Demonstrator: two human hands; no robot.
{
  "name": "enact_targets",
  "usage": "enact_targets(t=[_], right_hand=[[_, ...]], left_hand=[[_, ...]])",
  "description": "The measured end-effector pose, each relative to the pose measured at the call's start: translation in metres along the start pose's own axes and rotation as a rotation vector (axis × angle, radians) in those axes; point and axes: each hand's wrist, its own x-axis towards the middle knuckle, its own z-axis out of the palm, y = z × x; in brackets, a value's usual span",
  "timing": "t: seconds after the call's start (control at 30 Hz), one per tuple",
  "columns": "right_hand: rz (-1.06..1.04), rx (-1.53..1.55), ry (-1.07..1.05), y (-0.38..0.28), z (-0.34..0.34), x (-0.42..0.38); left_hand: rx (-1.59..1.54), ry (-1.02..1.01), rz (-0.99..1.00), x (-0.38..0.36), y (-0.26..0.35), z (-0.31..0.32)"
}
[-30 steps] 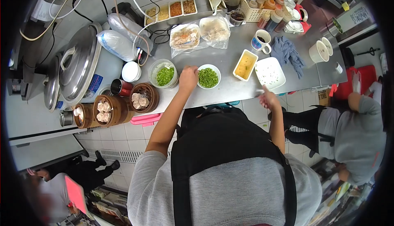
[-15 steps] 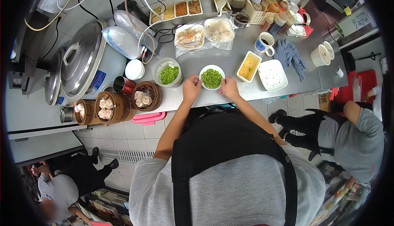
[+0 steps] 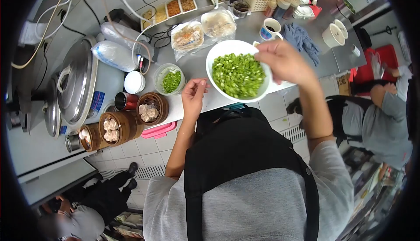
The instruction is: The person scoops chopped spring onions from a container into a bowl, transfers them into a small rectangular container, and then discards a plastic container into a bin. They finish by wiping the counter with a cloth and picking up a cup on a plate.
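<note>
My right hand grips the right rim of a white bowl, raised close to the camera. Chopped green onions fill its middle, slightly blurred. To the left of the bowl, apart from it, is my left hand, its fingers curled together with nothing visible in them. Beyond that hand stands a clear round tub with more chopped green onions inside. The raised bowl and right hand largely hide the dishes behind them.
Bamboo steamers with dumplings line the counter's left front. Bagged food trays, a mug and a blue-grey cloth lie farther back. A large lidded pot stands left. Co-workers are on both sides.
The bowl of green onions has risen from the counter toward the camera in my right hand. My left hand has let go of its rim. The view has shifted somewhat.
</note>
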Motion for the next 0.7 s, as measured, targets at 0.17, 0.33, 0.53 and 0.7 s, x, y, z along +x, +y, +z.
enact_targets(t=[0.17,0.33,0.53,0.7], right_hand=[[-0.166,0.000,-0.074,-0.082,-0.029,-0.052],[-0.391,0.213,-0.149,-0.092,-0.029,-0.065],[-0.132,0.043,0.011,-0.040,-0.046,-0.006],[0.088,0.016,0.275,0.071,-0.061,0.084]], left_hand=[[-0.111,-0.036,-0.106,-0.007,-0.030,-0.011],[-0.020,-0.011,-0.118,-0.017,-0.032,-0.004],[0.043,-0.057,-0.185,-0.016,-0.018,0.001],[0.135,-0.088,-0.167,0.004,-0.018,0.007]])
